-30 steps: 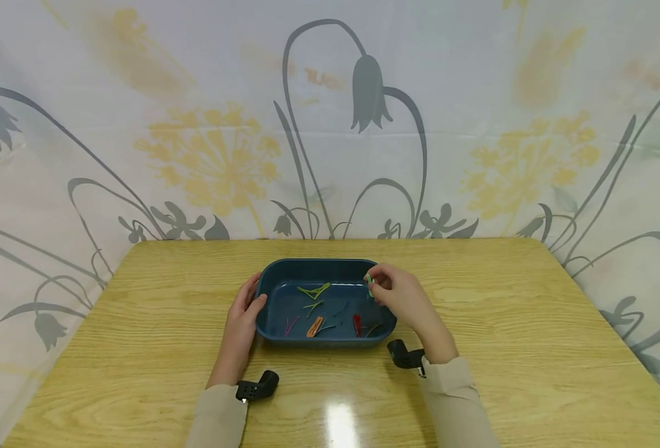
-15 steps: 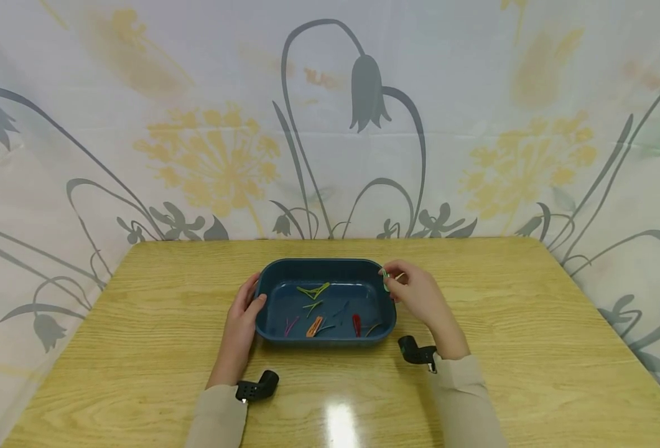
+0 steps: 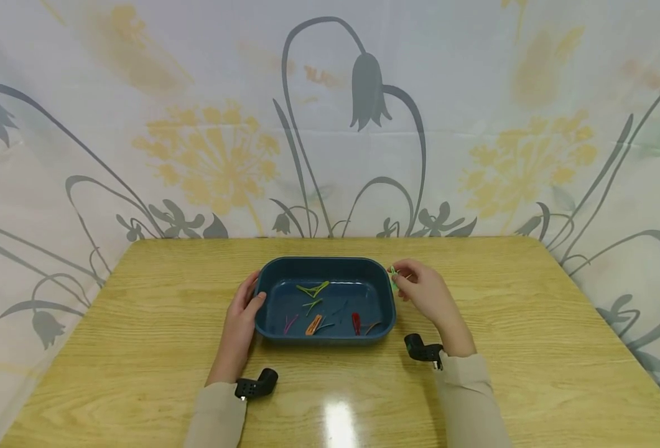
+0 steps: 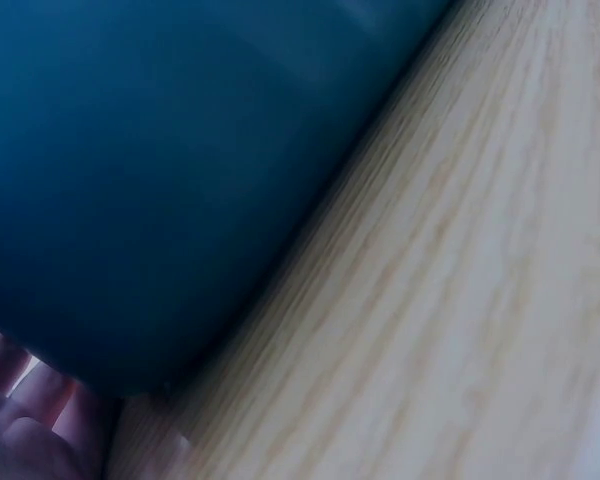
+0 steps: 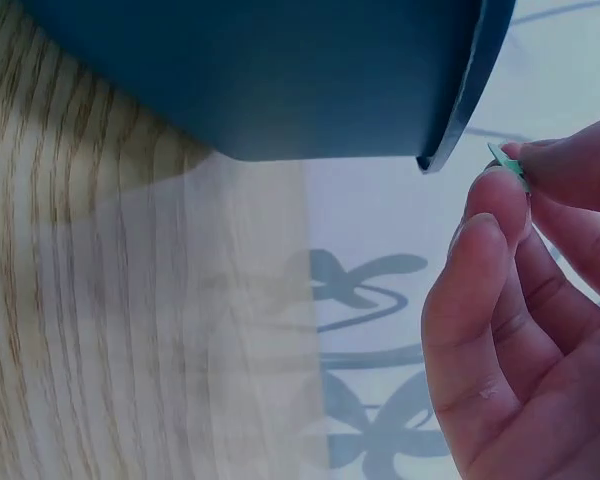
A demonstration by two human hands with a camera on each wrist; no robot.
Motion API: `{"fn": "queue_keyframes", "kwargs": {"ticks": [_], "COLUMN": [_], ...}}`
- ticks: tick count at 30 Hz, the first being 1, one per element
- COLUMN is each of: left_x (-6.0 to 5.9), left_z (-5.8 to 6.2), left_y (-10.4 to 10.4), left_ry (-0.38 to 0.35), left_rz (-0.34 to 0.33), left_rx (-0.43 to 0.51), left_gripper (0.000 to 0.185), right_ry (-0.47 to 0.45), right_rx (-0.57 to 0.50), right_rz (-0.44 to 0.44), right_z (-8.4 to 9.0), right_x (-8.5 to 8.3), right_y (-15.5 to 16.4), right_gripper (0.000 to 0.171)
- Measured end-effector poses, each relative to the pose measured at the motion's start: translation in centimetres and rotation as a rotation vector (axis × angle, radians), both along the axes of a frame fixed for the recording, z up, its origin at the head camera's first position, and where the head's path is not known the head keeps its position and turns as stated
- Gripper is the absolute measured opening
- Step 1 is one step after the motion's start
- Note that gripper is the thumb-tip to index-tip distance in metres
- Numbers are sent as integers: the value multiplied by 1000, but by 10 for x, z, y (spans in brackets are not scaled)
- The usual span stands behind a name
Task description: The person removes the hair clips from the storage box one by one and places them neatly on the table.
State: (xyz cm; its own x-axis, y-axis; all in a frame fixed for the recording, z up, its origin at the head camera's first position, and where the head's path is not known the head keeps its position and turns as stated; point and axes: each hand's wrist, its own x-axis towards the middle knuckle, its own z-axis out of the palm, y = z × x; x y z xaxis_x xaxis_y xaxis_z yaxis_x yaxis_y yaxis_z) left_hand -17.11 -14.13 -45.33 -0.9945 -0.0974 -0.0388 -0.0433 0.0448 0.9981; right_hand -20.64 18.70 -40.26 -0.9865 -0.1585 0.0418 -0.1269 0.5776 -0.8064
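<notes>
1. Your right hand (image 3: 423,291) pinches a green clip (image 3: 392,278) between curled fingers (image 5: 495,215), just right of the tray (image 3: 374,272), outside its rim.
2. Your left hand (image 3: 242,309) holds the tray's left wall, thumb over the rim, fingers bent round it.
3. Tray sits mid-table (image 3: 139,323).
4. More clips (image 3: 314,323) lie on the tray floor: green, orange, red, purple.
</notes>
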Motion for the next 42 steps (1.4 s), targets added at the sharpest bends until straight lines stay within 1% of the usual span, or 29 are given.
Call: {"fn": "queue_keyframes", "kwargs": {"ticks": [6, 13, 17, 25, 33, 37, 42], "left_x": [-2, 1, 1, 2, 1, 0, 0], "left_z": [1, 1, 1, -1, 0, 0, -1], "left_y": [1, 1, 1, 0, 0, 0, 0], "left_ry": [20, 9, 16, 5, 14, 17, 16], "left_rz": [2, -5, -8, 4, -3, -1, 4], "left_rx": [9, 24, 23, 11, 14, 17, 12], "left_gripper": [47, 47, 47, 47, 46, 46, 46], "right_ry": [-3, -12, -28, -71, -123, -138, -173], "right_rx": [-16, -37, -50, -56, -55, -29, -1], "right_rz": [-17, -40, -58, -68, -34, -39, -24], "right_z": [-3, -11, -14, -20, -24, -26, -29], "right_x": [-3, -3, -2, -3, -4, -5, -6], "right_y": [4, 14, 21, 29, 32, 33, 35], "right_gripper": [30, 29, 31, 30, 30, 28, 28]}}
